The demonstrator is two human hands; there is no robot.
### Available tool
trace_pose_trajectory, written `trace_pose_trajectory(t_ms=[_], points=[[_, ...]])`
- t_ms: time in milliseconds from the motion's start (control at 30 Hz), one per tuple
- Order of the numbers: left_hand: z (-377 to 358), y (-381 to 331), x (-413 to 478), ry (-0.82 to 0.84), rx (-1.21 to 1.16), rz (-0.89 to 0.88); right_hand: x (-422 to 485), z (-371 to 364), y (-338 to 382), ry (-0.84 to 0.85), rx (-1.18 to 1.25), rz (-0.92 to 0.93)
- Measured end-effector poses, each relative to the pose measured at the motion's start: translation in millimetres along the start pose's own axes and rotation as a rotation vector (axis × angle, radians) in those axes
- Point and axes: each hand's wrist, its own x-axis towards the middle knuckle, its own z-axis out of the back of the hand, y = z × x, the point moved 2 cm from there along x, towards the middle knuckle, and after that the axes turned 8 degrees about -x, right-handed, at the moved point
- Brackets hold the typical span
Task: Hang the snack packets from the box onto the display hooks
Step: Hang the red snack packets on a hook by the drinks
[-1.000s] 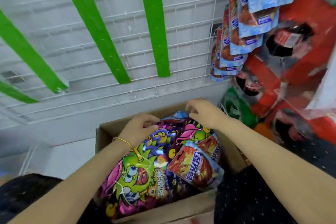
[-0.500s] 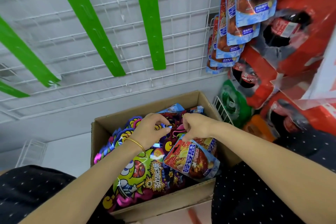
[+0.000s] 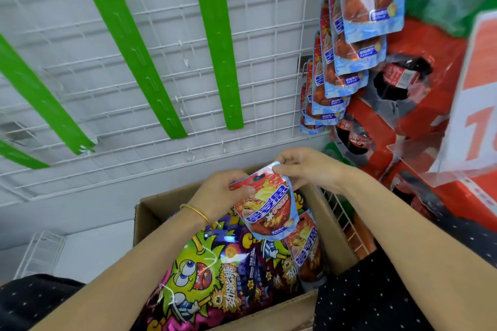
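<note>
Snack packet (image 3: 266,212) pinched between left hand (image 3: 220,193) and right hand (image 3: 309,169) over cardboard box (image 3: 150,209), before white wire grid (image 3: 269,35).

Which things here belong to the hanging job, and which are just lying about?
Job: red-and-blue packet held by left hand and right hand; cardboard box; hung packets; green strips.
Lying about: red drink packs; price sign.
</note>
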Motion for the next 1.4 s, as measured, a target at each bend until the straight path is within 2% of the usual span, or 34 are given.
trace_pose_trajectory(t_ms=[100, 200, 333, 500, 600, 833, 933, 1067, 1400], points=[[11.3, -25.9, 19.3, -0.034, -0.096, -0.015, -5.1, 2.9, 12.3, -0.157, 0.113, 0.087], [21.3, -70.7, 44.2, 0.001, -0.078, -0.098, -11.1, 16.0, 26.9, -0.409, 0.229, 0.195], [34.5, -161.4, 80.2, 0.066, -0.037, -0.248, -36.3, 69.3, 64.5, -0.752, 0.141, 0.353], [60.6, -284.5, 137.9, -0.293, -0.129, -0.522, -63.7, 144.9, 115.0, -1.089, 0.026, 0.446], [66.8, -337.7, 164.4, -0.429, -0.115, -0.592, -65.5, 178.5, 145.5, -1.222, 0.04, 0.477], [68.6, -396.1, 188.8, -0.463, -0.024, -0.573, -47.9, 240.0, 198.8, -1.265, 0.141, 0.49], [70.4, -399.4, 192.1, -0.425, -0.101, -0.533, -40.9, 254.2, 217.4, -1.3, 0.12, 0.495], [72.1, -398.6, 196.0, -0.389, -0.18, -0.448, -32.7, 259.5, 233.5, -1.277, 0.124, 0.483], [72.2, -396.9, 191.1, -0.411, -0.228, -0.397, -26.6, 257.3, 226.5, -1.238, 0.125, 0.397]])
